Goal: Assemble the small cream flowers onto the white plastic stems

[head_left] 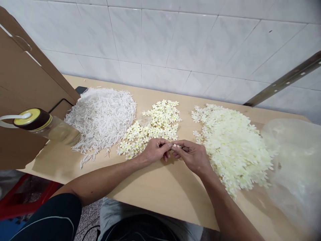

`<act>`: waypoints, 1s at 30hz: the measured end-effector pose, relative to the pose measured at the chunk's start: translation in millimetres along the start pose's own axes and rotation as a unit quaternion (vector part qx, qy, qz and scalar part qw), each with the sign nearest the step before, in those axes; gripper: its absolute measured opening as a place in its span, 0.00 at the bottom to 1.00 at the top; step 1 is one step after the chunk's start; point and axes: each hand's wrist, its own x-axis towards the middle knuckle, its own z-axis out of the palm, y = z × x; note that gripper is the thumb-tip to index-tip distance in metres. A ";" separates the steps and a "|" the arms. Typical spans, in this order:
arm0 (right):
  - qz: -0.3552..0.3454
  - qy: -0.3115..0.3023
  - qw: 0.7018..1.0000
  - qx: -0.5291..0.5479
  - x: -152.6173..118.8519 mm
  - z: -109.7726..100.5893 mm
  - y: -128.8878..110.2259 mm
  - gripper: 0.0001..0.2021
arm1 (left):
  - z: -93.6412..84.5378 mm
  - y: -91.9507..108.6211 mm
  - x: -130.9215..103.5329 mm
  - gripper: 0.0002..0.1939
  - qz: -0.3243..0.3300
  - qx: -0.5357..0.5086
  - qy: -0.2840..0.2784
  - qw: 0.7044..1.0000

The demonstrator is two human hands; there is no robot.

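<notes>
My left hand (157,149) and my right hand (192,154) meet over the middle of the table, fingertips touching. Between the right thumb and fingers shows a bit of a small pale artificial flower (177,146), mostly covered. The left thumb and forefinger are pinched together against it; whatever they hold is too small to make out. Just beyond the hands lies a loose pile of cream flowers with yellow centres (160,115). To the right spreads a larger heap of pale flower heads (230,144). On the left is a mound of thin white plastic stems (105,115).
A clear bottle with a yellow and brown lid (32,118) stands at the left, beside a cardboard box (22,77). A translucent plastic bag (298,160) lies at the right. Behind the wooden table (150,190) rises a tiled wall (160,40) with a metal bar (283,78).
</notes>
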 end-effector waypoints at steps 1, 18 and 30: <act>0.012 -0.005 1.000 0.006 0.9 -0.5 0.6 0.22 | 0.4 0.9 0.3 0.25 -0.005 -0.011 -0.001 1.000; -0.023 0.037 0.999 0.005 2.7 12.0 14.9 0.17 | 0.9 -5.2 -0.3 0.18 0.028 0.003 0.070 0.997; -0.112 0.070 0.961 -0.241 5.7 16.1 13.7 0.15 | 7.5 -6.1 -6.0 0.18 0.066 -0.010 0.013 0.998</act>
